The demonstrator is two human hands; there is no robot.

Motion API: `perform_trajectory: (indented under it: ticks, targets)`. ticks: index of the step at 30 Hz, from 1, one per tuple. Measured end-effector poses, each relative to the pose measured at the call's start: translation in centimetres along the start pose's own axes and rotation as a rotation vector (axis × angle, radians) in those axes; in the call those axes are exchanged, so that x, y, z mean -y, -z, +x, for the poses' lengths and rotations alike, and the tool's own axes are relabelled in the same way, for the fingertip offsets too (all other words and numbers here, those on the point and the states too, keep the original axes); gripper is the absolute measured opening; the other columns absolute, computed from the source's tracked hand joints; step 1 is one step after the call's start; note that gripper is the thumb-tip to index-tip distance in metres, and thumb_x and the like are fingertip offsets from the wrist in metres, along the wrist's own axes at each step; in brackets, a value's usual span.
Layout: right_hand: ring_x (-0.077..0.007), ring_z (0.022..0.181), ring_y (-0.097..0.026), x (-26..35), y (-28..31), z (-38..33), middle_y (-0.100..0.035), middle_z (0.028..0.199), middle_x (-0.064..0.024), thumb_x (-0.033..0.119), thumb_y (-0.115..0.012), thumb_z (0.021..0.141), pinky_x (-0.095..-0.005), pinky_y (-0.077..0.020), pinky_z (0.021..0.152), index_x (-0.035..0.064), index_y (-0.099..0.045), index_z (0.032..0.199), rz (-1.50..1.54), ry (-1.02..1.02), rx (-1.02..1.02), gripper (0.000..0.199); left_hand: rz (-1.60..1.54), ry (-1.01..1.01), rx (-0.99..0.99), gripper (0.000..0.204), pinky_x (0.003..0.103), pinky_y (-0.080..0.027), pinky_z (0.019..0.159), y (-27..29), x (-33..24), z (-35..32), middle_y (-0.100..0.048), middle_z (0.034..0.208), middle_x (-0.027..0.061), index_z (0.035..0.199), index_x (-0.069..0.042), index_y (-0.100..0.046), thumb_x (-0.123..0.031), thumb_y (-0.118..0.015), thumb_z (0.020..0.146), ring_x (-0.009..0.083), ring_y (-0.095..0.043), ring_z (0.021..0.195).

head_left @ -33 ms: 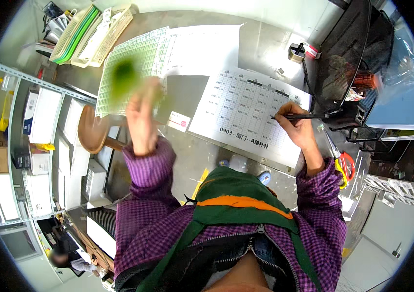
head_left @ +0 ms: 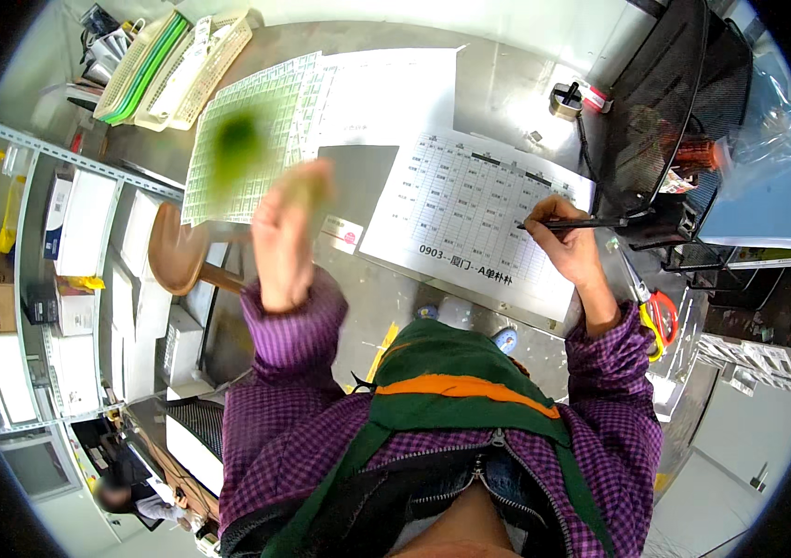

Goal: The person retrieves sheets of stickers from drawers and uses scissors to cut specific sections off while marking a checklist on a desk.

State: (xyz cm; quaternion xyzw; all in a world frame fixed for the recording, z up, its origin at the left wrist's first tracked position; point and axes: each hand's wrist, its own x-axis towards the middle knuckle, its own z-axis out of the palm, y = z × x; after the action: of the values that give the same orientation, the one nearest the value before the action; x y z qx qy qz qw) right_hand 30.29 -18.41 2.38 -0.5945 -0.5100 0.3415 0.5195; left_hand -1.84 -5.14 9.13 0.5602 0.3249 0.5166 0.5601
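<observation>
Right hand [head_left: 570,244] closed around a black pen [head_left: 574,223], tip on the printed table sheet [head_left: 479,219] lying flat on the worktop [head_left: 498,84]; entries unreadable, so progress unclear; left hand [head_left: 286,237] raised, blurred, apparently gripping something green [head_left: 235,141]; grip uncertain.

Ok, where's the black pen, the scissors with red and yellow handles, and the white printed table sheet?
black pen [head_left: 574,223], head view, mid-shaft.
scissors with red and yellow handles [head_left: 663,311], head view, red handle.
white printed table sheet [head_left: 470,209], head view, grid middle.
</observation>
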Motion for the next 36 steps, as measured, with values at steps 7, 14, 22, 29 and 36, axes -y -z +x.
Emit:
perform_trajectory:
  ticks: [7, 14, 22, 29, 36]
  targets:
    - [-0.0076, 0.069, -0.052, -0.2, 0.1, 0.1, -0.059, 0.073, -0.002, 0.002, -0.067, 0.084, -0.024, -0.0429, 0.061, -0.0007, -0.061, 0.087, -0.06, -0.002, 0.012, 0.007, -0.764, -0.372, 1.32, 0.068, 0.051, -0.048, 0.085, -13.4, -7.9, -6.7, -0.06, 0.11, 0.0231, 0.107, 0.004, -0.061, -0.061, -0.059, 0.085, 0.0376, -0.059, 0.097]
    - [-0.0054, 0.063, -0.05, 0.5, 0.2, 0.0, -0.057, 0.068, 0.001, 0.006, -0.066, 0.087, -0.0222, -0.0391, 0.056, 0.0006, -0.063, 0.085, 0.001, -0.101, -0.024, 0.007, -1.102, -0.346, 1.398, 0.046, 0.044, -0.05, 0.079, -17.4, -9.2, -9.7, -0.062, 0.102, 0.0204, 0.104, 0.005, -0.061, -0.039, -0.058, 0.093, 0.0353, -0.061, 0.089]
    - [-0.0037, 0.059, -0.047, -0.2, 0.3, 0.1, -0.056, 0.064, 0.0035, 0.01, -0.065, 0.088, -0.0218, -0.0357, 0.052, 0.0015, -0.064, 0.083, 0.004, -0.107, -0.017, 0.01, -1.132, -0.35, 1.187, 0.039, 0.041, -0.05, 0.074, -18.2, -8.8, -10.7, -0.059, 0.086, 0.0162, 0.085, 0.002, -0.06, -0.035, -0.052, 0.097, 0.0314, -0.06, 0.078]
    - [-0.0059, 0.059, -0.049, -0.4, 0.5, 0.2, -0.056, 0.062, 0.0, 0.012, -0.063, 0.09, -0.024, -0.0383, 0.052, -0.0008, -0.062, 0.079, -0.015, -0.063, 0.003, 0.017, -1.143, -0.354, 1.074, 0.042, 0.038, -0.05, 0.07, -18.3, -8.8, -11.4, -0.057, 0.075, 0.0129, 0.073, 0.0, -0.06, -0.031, -0.048, 0.099, 0.0277, -0.059, 0.07]
    - [-0.0077, 0.059, -0.052, -0.5, 0.8, 0.2, -0.057, 0.063, -0.0015, 0.014, -0.06, 0.092, -0.0252, -0.0411, 0.053, -0.0018, -0.06, 0.076, 0.034, -0.085, 0.018, 0.023, -1.143, -0.316, 1.128, 0.038, 0.036, -0.051, 0.071, -18.3, -8.5, -10.9, -0.064, 0.085, 0.0119, 0.083, 0.001, -0.066, -0.031, -0.051, 0.098, 0.0261, -0.062, 0.075]
